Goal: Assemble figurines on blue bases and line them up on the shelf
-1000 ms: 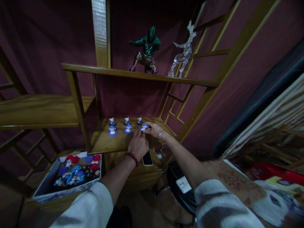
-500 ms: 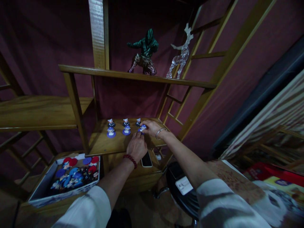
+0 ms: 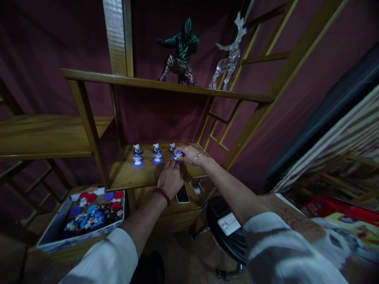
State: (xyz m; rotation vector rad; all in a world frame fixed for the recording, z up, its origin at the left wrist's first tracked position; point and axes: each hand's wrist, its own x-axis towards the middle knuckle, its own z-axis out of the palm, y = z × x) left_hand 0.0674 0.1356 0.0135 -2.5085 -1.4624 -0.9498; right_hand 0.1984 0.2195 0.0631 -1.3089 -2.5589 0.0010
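My right hand (image 3: 189,154) pinches a small figurine (image 3: 178,155) with purple hair and a round purple base, on the lower wooden shelf (image 3: 145,179). Just in front of that base, my left hand (image 3: 171,177) reaches over the shelf with its back up, fingers stretched forward and fingertips close to the base; whether they touch it I cannot tell. To the left stand two matching purple figurines, one in the middle (image 3: 157,157) and one farther left (image 3: 137,160). Behind is a row of three dark-based figurines (image 3: 156,148) with white and red heads.
Above, a shelf board (image 3: 142,82) carries a green crouching statue (image 3: 184,53) and a clear deer (image 3: 229,59). At lower left, a box (image 3: 47,240) holds many loose figurines. A phone (image 3: 182,194) lies below my left hand. A black stool (image 3: 225,246) stands lower right.
The view has tilted slightly, so shelf and statues sit a little higher. My right hand keeps its pinch on the purple figurine, and my left hand stays in front of it.
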